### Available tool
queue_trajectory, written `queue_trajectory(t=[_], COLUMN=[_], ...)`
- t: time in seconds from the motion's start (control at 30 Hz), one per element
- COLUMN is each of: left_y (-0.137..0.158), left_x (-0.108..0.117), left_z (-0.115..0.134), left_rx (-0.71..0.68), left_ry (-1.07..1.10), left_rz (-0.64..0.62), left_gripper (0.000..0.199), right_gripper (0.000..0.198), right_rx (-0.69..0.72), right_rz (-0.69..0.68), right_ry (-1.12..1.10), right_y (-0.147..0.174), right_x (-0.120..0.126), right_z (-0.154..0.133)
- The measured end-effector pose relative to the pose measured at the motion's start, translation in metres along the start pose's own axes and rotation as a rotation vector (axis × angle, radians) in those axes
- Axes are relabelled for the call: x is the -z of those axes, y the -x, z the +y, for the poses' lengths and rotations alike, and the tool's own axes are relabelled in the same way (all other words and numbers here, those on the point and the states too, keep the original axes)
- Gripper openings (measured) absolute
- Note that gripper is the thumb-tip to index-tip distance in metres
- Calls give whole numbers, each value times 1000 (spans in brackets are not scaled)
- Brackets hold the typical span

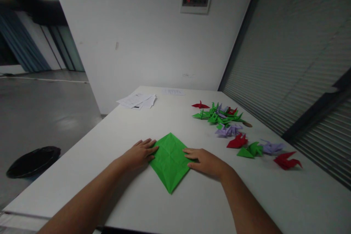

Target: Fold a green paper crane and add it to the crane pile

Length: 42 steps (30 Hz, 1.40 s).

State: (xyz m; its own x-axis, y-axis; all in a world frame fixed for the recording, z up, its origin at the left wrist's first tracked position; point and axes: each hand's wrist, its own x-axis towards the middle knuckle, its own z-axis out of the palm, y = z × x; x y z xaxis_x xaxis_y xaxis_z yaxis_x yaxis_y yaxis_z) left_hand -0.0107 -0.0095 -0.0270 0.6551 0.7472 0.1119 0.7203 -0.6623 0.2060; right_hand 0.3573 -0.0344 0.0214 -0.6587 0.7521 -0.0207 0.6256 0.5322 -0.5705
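Observation:
A green square of origami paper (pixel 170 162) with crease lines lies on the white table in front of me, one corner pointing toward me. My left hand (pixel 141 153) rests on its left corner, palm down with the fingers stretched out. On the opposite side, my right hand (pixel 204 161) touches the right corner, its fingers extended over the paper's edge. Neither hand grips the sheet. Folded paper birds in green, red and purple sit to the right, the nearest being a red paper crane (pixel 287 161) and a green one (pixel 251 150).
A heap of green paper cranes (pixel 219 115) lies at the back right of the white table (pixel 109 139). Printed sheets (pixel 137 100) are at the far left. A black-lined bin (pixel 33 161) stands on the floor at left. Blinds (pixel 296 51) border the right side.

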Motion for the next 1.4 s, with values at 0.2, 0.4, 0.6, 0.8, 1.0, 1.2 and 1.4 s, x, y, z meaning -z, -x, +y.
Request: queue_trajectory(t=[0.2, 0.4, 0.6, 0.8, 1.0, 1.2, 1.4], left_y=[0, -3, -5, -6, -9, -11, -12], left_x=[-4, 2, 17, 14, 15, 14, 11], left_z=[-4, 0, 12, 12, 10, 8, 5], left_rx=[36, 85, 188, 337, 406, 420, 445], left_ry=[15, 65, 192, 161, 230, 308, 312], left_rz=[41, 20, 143, 147, 118, 86, 94], left_gripper=[47, 51, 51, 65, 56, 31, 16], right_gripper=[36, 34, 37, 53, 43, 27, 17], right_rx=[3, -17, -96, -187, -256, -313, -319], right_rz=[77, 126, 367, 353, 354, 326, 316], right_ry=[84, 119, 170, 147, 119, 44, -10], right_y=[-2, -4, -14, -18, -20, -18, -19], right_x=[-3, -6, -15, -26, -28, -23, -22], right_z=[5, 12, 13, 18, 17, 13, 12])
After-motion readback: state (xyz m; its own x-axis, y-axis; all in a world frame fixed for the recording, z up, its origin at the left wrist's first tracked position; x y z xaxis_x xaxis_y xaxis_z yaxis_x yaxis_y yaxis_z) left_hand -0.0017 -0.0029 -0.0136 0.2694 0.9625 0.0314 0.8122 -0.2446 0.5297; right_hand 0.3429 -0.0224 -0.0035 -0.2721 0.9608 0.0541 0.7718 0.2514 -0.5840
